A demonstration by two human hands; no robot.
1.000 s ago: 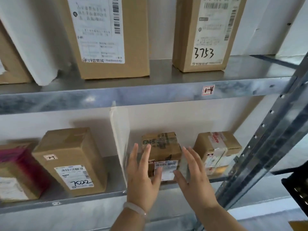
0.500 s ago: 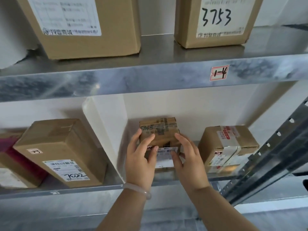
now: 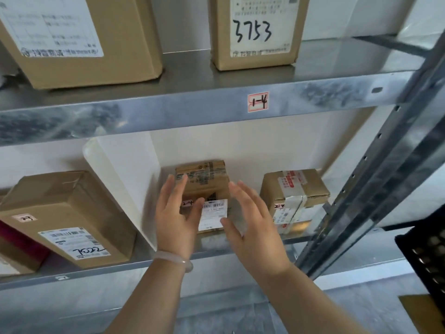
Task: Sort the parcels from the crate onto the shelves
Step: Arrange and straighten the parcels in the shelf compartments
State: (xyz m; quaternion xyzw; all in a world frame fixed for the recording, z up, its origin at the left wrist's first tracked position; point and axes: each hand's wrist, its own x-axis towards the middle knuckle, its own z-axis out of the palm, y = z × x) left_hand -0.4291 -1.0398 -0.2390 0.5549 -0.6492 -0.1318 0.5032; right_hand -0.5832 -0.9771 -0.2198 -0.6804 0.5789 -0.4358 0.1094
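The small parcel (image 3: 204, 186) is set on the lower shelf (image 3: 96, 271), close to its front edge. It is bounded by the white divider (image 3: 125, 179) on one side and a taped parcel (image 3: 296, 189) on the other, and stands apart from both. It is flanked by the left hand (image 3: 175, 218) and the right hand (image 3: 252, 225). On each the grip is apart, with fingers straight and spread, and nothing is clamped. The left hand's fingers are seen across the parcel's front left corner, but whether they touch it cannot be told through the blur. The right hand is held just beside the right face, seemingly clear of it.

The placing is judged to be done or nearly so. The main risk is posed by the nearness of the front edge. If the parcel were caught by a fingertip or by the bracelet (image 3: 173, 259), it could be dragged forward and tipped off the shelf. It could also be turned so that its label (image 3: 213, 213) is hidden. A sideways knock could send it against the taped parcel.
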